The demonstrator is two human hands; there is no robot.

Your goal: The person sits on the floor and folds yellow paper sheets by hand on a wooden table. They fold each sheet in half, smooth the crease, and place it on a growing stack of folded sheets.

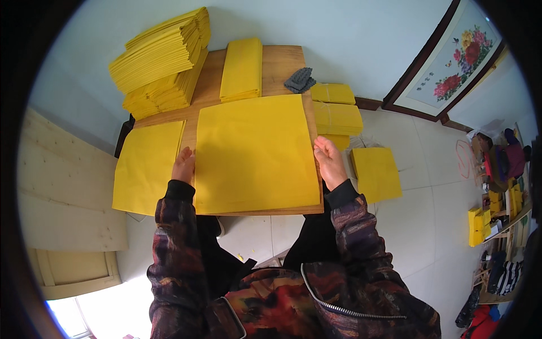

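Observation:
A large yellow sheet (257, 152), square-cornered and possibly the top of a stack, lies flat at the front of the wooden table. My left hand (183, 165) stands at its left edge, fingers straight and close together. Along the opposite edge is my right hand (330, 161), its fingers stretched out and the palm turned in toward the sheet. Neither hand has anything visibly gripped in it. To the left, another yellow sheet (148, 166) lies at a slant, its far left part reaching past the table's side.
Folded yellow pieces (161, 59) are piled high at the back left. A narrow yellow stack (241, 70) and a dark grey cloth (300, 80) lie behind the sheet on the wooden table (282, 59). Tied yellow bundles (337, 117) and a yellow stack (377, 174) stand to the right.

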